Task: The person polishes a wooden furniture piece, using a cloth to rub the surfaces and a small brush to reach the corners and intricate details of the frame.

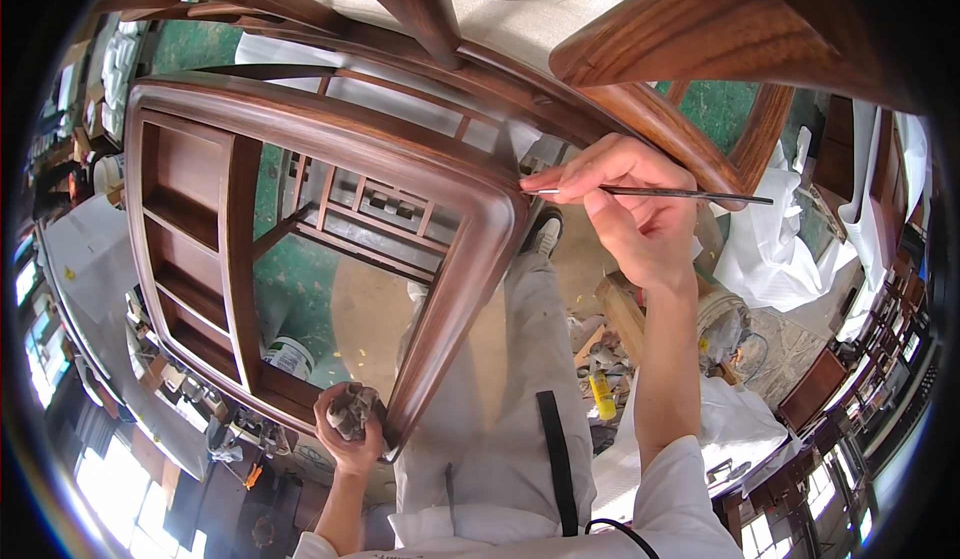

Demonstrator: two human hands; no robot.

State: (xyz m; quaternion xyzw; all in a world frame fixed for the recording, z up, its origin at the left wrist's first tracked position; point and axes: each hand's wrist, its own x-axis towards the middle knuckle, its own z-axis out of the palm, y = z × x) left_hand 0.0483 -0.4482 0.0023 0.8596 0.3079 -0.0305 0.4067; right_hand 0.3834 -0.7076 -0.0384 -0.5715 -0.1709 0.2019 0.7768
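A brown wooden furniture frame with rounded corners stands tilted in front of me. Between the thumb and fingers of my right hand is a thin paintbrush with a dark handle. Its tip end is at the frame's far right corner; my fingertips hide whether it touches the wood. At the near corner, my left hand is closed around a crumpled grey-brown rag, close to the frame's edge.
Wooden furniture parts rise close beyond my right hand. White wrapping sheet lies at the right. A yellow bottle stands among wood scraps near my right forearm. A white tub sits on the floor, seen through the frame.
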